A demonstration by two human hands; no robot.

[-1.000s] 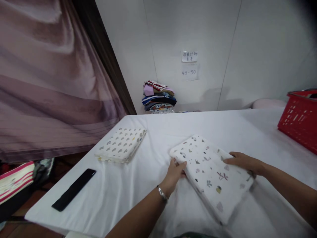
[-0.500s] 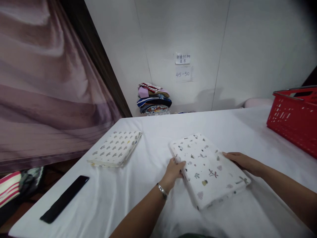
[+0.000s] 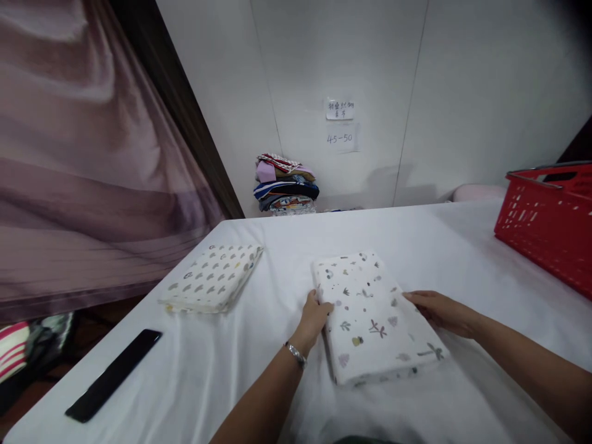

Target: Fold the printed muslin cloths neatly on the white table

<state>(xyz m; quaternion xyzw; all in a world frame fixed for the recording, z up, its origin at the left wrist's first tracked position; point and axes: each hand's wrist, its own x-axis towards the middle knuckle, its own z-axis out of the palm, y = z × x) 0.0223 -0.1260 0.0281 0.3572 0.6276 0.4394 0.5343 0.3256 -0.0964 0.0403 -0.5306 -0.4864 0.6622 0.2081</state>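
Note:
A folded white cloth (image 3: 370, 320) printed with small palm trees, leaves and fruit lies flat on the white-covered table (image 3: 272, 370). My left hand (image 3: 314, 316) grips its left edge, thumb on top and fingers tucked underneath. On the opposite edge, my right hand (image 3: 441, 313) holds the cloth, with the thumb on top and the other fingers partly hidden below. A silver bracelet circles my left wrist. Farther left lies a second folded cloth (image 3: 213, 277), white with grey cloud-like shapes, touched by neither hand.
At the left edge lies a long black flat object (image 3: 115, 373). A red plastic basket (image 3: 550, 228) stands at the right. Behind the table, a stack of folded fabrics (image 3: 287, 185) rises against the wall below paper signs (image 3: 342, 137). A pinkish curtain (image 3: 92, 154) hangs at left.
Both hands have shifted the palm-print cloth slightly left and turned it a little, so its sides run straighter toward me. The view has moved slightly too.

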